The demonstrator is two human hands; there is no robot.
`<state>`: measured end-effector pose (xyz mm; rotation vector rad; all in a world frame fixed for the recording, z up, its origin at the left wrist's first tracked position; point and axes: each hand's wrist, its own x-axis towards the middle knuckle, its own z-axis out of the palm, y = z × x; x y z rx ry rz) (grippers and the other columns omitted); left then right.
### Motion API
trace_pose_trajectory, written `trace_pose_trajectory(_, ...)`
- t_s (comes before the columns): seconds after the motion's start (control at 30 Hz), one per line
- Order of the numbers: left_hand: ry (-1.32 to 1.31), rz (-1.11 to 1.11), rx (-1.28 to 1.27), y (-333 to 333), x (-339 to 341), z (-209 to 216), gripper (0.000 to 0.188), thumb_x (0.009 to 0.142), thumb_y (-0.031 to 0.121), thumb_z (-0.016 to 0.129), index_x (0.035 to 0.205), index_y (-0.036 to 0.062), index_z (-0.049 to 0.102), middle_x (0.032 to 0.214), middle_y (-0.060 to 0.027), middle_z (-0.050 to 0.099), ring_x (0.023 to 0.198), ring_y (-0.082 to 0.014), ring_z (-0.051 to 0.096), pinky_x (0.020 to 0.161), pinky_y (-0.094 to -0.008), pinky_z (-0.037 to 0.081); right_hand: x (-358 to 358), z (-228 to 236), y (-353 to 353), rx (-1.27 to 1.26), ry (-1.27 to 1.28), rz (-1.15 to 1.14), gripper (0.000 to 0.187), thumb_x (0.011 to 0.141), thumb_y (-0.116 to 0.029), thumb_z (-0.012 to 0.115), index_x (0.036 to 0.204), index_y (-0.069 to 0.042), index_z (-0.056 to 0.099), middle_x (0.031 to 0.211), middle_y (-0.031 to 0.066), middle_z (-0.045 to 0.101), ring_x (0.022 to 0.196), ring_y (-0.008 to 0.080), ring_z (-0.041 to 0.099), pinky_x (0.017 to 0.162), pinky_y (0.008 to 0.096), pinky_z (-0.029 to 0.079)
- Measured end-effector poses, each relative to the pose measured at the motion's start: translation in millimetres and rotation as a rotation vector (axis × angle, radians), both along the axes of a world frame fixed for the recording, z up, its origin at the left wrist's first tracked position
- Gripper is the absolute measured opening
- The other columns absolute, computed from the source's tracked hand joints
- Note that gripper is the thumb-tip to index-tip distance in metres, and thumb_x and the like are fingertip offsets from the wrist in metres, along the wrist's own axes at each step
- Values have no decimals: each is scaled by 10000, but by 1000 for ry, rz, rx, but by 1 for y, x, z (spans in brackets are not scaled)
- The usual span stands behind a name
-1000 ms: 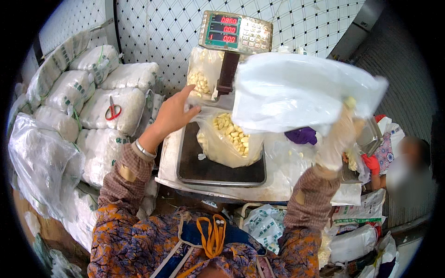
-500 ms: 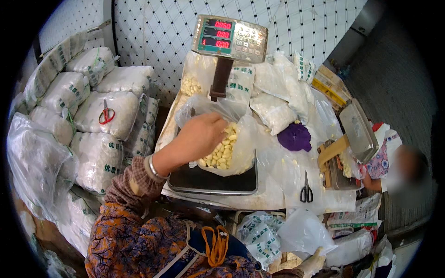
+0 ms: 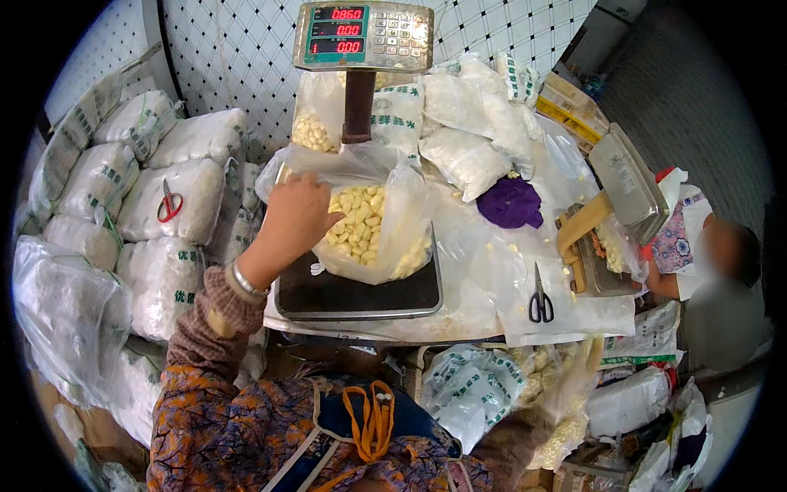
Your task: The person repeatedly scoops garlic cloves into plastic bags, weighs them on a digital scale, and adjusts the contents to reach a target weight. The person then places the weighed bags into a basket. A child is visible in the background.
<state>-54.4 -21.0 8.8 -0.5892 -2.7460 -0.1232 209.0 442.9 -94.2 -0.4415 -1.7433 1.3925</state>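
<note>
We take the scale platform (image 3: 361,295) as our reference. Nearest to the camera, below the platform, we note our patterned sleeve and an apron with an orange strap (image 3: 370,418). Our right hand is not in view, so we cannot tell its state.

Our left hand (image 3: 297,220) reaches in from the platform's left side, fingers curled over the near left rim of the clear bag of peeled garlic cloves (image 3: 373,234). It appears to hold the plastic edge; the grip itself is partly hidden behind the knuckles. The bag sits on the platform, mouth open and slumped toward the right.

To the platform's right, black scissors (image 3: 539,297) lie on a plastic sheet, with a purple cloth (image 3: 511,202) further back and a metal scoop (image 3: 625,190) beyond that. A second person sits at the far right. To the platform's left, stacked filled sacks carry red-handled scissors (image 3: 169,202). Behind the platform rises the scale display (image 3: 363,34), with more filled bags against the tiled wall.

Risk, in our judgement: the bag is soft and unsupported, so a pull on one rim could tip it and spill cloves over the platform's edge. Hand pressure on the bag may also falsify the reading. Loose cloves already lie on the sheet to the right.
</note>
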Motion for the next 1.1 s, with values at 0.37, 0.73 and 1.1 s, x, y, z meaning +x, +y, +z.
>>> trace_pose_trajectory(0.37, -78, 37, 103, -40, -36, -76, 190, 743, 224, 644, 742, 39, 600, 726, -142, 610, 677, -305, 602, 588, -403, 478, -260, 92, -299, 1274, -658, 806, 270, 851, -180, 509, 1055, -15, 575, 847, 196, 640, 805, 329, 635, 697, 399, 504)
trace_pose_trajectory(0.73, -786, -125, 2317, -3, -25, -71, 74, 891, 47, 460, 903, 22, 528, 855, -80, 587, 807, -181, 587, 784, -337, 506, -224, 75, -178, 963, -805, 525, 912, 716, -324, 698, 1387, 2, 174, 1049, 254, 590, 921, 375, 602, 770, 401, 486)
trace_pose_trajectory(1.1, -689, 0, 2320, 8, -91, -30, 154, 791, 44, 463, 857, 3, 596, 831, -105, 615, 760, -220, 585, 747, -367, 482, -273, 66, -189, 143, -318, 845, 692, 742, -105, 611, 1333, 46, 285, 1093, 197, 569, 1016, 230, 544, 834, 306, 447)
